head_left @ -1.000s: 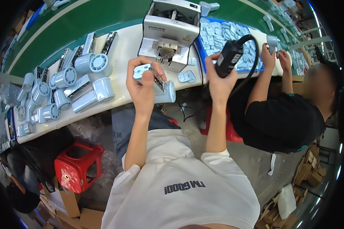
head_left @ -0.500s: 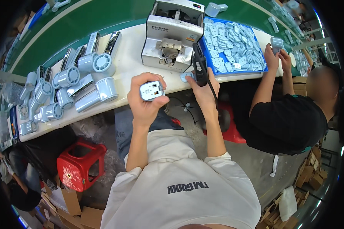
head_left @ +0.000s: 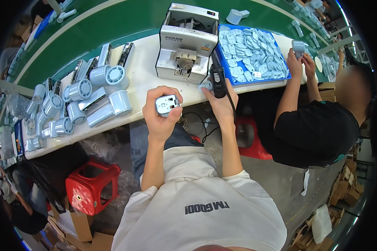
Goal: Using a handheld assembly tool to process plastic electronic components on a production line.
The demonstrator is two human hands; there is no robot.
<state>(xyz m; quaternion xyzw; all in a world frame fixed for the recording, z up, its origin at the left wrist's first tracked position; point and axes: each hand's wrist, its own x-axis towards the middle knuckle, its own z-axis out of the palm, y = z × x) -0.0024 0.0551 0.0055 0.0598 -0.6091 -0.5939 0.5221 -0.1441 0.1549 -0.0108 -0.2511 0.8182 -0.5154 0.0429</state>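
My left hand (head_left: 161, 119) is closed around a pale blue plastic housing (head_left: 167, 105), its slotted end face turned up toward me. Wrapped about a black corded electric screwdriver (head_left: 218, 79) is my right hand (head_left: 223, 102), at the table's front edge. A small pale blue cover plate (head_left: 205, 85) shows by the right thumb and fingertips; whether it is pinched there or only touched I cannot make out. Just beyond both hands stands a grey metal screw feeder (head_left: 184, 50). The screwdriver's tip is hidden.
A blue tray (head_left: 255, 81) heaped with pale blue cover plates lies right of the feeder. Several pale blue housings (head_left: 121, 102) crowd the table's left. At right, a person in black (head_left: 318, 129) holds a similar part. Red stools (head_left: 92, 184) stand below.
The screwdriver and right hand have come slightly lower and nearer me. The left hand keeps the housing, tilted a little differently. The whole view has shifted slightly.
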